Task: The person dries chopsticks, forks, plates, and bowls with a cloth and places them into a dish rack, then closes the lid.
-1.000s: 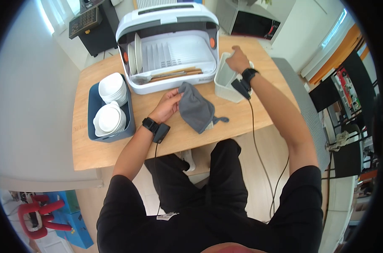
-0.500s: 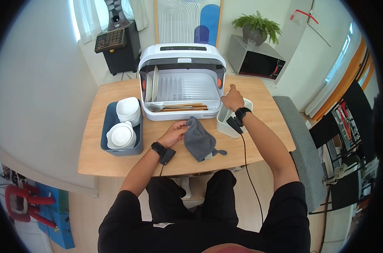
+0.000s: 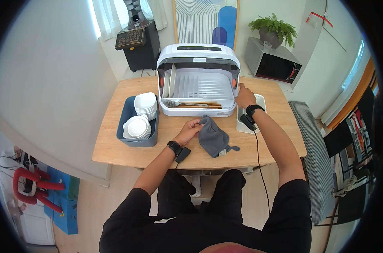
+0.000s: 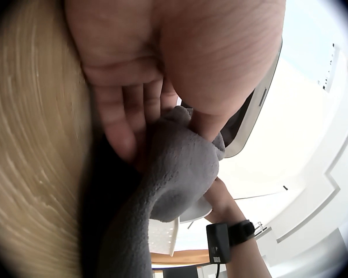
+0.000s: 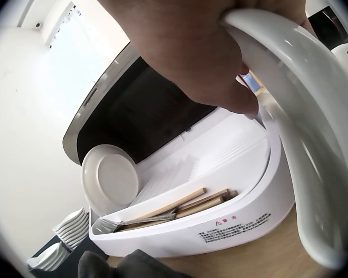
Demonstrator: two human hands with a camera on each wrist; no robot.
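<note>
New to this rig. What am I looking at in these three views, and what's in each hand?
No robot here: a person wears three cameras. The head view looks down over the table; each wrist view looks past that hand's palm.

The left hand pinches a grey cloth lying on the wood; the left wrist view shows fingers and thumb on it.

The right hand grips the rim of a white container beside the open dish dryer, which holds plates, a fork and wooden chopsticks.

A blue bin on the left holds stacked white bowls.
</note>
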